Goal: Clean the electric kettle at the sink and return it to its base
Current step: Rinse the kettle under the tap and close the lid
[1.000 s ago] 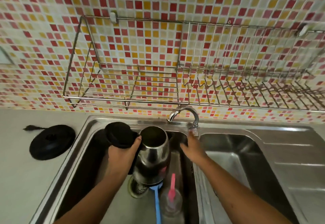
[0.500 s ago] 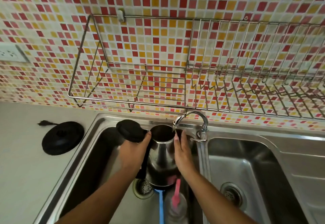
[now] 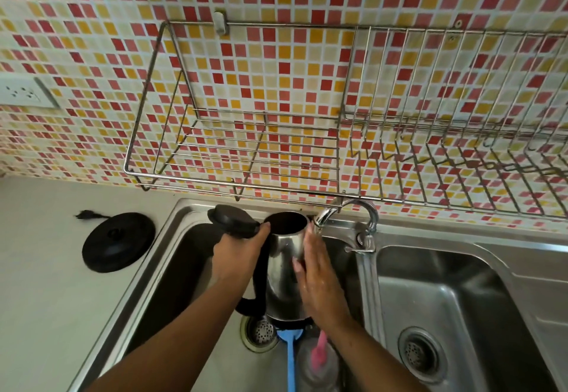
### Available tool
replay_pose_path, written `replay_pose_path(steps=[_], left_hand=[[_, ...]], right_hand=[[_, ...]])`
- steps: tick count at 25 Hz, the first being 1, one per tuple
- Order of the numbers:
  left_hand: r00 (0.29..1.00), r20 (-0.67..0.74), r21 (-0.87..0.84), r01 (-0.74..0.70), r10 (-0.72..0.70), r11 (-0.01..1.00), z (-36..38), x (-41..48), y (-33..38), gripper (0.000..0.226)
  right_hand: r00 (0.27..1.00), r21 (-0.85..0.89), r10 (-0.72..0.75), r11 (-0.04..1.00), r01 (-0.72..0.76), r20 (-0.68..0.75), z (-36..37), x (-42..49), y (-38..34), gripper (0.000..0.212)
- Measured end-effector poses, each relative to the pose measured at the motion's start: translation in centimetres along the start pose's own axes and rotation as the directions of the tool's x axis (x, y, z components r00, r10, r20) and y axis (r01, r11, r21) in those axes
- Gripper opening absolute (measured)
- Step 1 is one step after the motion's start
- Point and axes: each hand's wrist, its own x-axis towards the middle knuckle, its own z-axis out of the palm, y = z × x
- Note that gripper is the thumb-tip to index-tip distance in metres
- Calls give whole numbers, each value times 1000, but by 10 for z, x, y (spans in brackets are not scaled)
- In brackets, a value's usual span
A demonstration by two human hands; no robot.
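kettle [image 3: 284, 256] over left basin; left hand [image 3: 238, 253] gripping handle | right hand [image 3: 319, 275] flat on side

- Bright, even daylight fills the view; the wall tiles [image 3: 276, 69] above the hands look washed-out.
- Glare streaks the sink basin [image 3: 436, 293] right of the hands.
- Wide-angle distortion bends the wire rack [image 3: 430, 176].
- Edges blur slightly.

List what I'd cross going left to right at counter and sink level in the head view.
Wall socket → kettle base on the counter → left hand on the kettle handle → steel kettle → right hand flat on its side → faucet → right sink drain.
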Motion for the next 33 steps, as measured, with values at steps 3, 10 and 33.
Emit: replay_pose_path(steps=[3, 10, 33], left_hand=[[999, 13, -29, 29, -29, 999, 11, 0, -1, 43], [996, -25, -129, 85, -89, 988, 16, 8, 5, 47], [986, 44, -450, 161, -158, 878, -3, 12, -7, 56]], right_hand=[[993, 116, 102, 987, -109, 61, -10, 9, 12, 68], [927, -389, -345, 841, 375, 146, 10, -15, 8, 59], [963, -192, -205, 952, 238, 178, -8, -37, 23, 69]])
